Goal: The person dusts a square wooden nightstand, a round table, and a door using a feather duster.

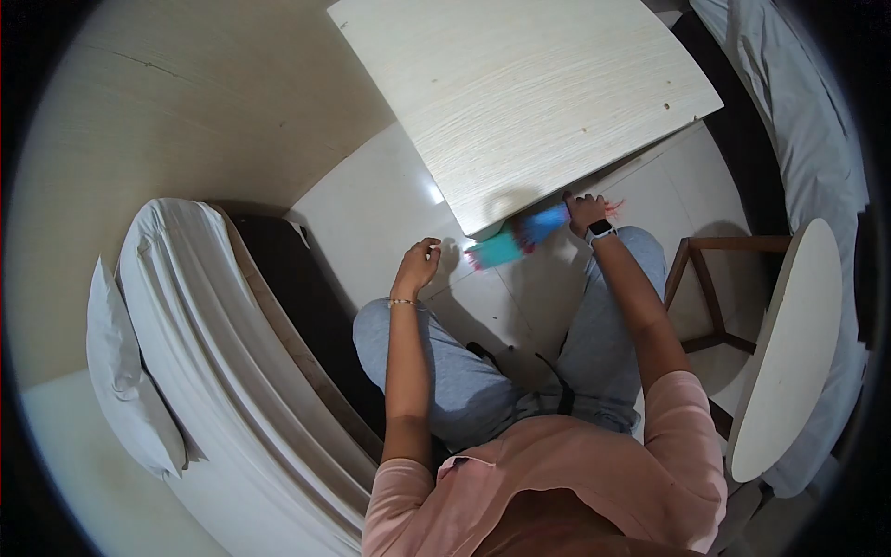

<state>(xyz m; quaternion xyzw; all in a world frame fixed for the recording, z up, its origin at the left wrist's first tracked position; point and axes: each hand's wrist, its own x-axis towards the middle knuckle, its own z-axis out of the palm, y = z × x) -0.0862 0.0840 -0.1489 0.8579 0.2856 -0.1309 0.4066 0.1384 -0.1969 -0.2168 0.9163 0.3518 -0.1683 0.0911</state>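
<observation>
My right hand (pixel 587 213), with a watch at the wrist, is closed at the right end of a blue and teal cloth-like thing (pixel 520 239) with reddish edges. This thing lies low beside the near edge of a pale wooden cabinet (pixel 557 84). Reddish strands stick out to the right of my fingers. My left hand (pixel 419 266) is raised over the floor, left of the cabinet's near corner, its fingers curled; whether they hold anything small is too unclear to tell.
Pale tiles (pixel 362 204) cover the floor. On the left stands a bed with a white sheet (pixel 232 362) and a pillow (pixel 135 381). A round-topped stool (pixel 789 353) lies tipped at the right, near another white-covered bed (pixel 798 121).
</observation>
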